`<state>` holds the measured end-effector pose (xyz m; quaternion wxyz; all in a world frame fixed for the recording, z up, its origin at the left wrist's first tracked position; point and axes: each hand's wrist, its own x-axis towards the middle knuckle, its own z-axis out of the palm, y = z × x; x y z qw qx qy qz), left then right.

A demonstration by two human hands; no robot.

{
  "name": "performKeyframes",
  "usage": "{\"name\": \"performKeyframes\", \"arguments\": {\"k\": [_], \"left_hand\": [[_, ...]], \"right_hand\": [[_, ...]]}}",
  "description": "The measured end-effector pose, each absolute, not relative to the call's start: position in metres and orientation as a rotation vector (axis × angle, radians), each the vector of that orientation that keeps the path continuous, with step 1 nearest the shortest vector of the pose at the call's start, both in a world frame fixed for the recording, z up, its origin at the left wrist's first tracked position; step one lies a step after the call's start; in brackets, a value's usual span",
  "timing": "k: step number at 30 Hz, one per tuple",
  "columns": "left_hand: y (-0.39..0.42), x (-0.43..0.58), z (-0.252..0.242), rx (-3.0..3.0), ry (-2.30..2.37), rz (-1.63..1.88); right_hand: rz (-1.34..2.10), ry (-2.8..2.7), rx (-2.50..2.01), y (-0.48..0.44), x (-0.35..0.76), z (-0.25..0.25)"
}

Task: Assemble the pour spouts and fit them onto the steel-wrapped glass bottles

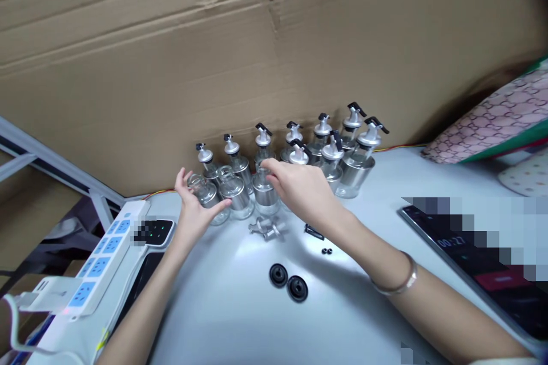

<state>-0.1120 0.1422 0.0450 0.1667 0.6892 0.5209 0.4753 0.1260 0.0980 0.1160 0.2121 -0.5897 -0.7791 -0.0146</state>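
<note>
My left hand (194, 205) is spread, its thumb and fingers apart on either side of an uncapped glass bottle (208, 195) with a metal band. The thumb tip reaches in front of a second uncapped bottle (236, 197). My right hand (302, 188) is closed at the neck of a third uncapped bottle (266, 197); its other fingers are hidden behind the hand. Behind and to the right stand several bottles with silver pourer tops and black levers, such as this capped bottle (357, 165). Silver pourer tops (268, 228) lie in front of the uncapped bottles.
Two black round stoppers (287, 282), small black rings (326, 251) and black levers (314, 232) lie on the white table (222, 319). A power strip (100, 262) runs along the left. A phone (466, 262) lies at the right. A cardboard wall (240, 68) rises behind.
</note>
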Motion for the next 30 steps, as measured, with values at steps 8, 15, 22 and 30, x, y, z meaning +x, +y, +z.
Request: {"name": "performKeyframes", "arguments": {"k": [8,15,22,30], "left_hand": [[0.137,-0.107,0.048,1.964,1.517,1.342],[0.132,-0.104,0.048,1.999,1.539,1.305],[0.137,-0.109,0.043,2.043,1.546,1.309],[0.137,-0.108,0.049,2.089,1.4,1.481]], "right_hand": [[0.272,-2.457,-1.578,0.084,0.135,0.128],[0.388,-2.529,-1.688,0.087,0.14,0.119],[0.494,-2.534,-1.592,0.088,0.142,0.116],[0.667,-2.483,-1.35,0.076,0.14,0.125]]}}
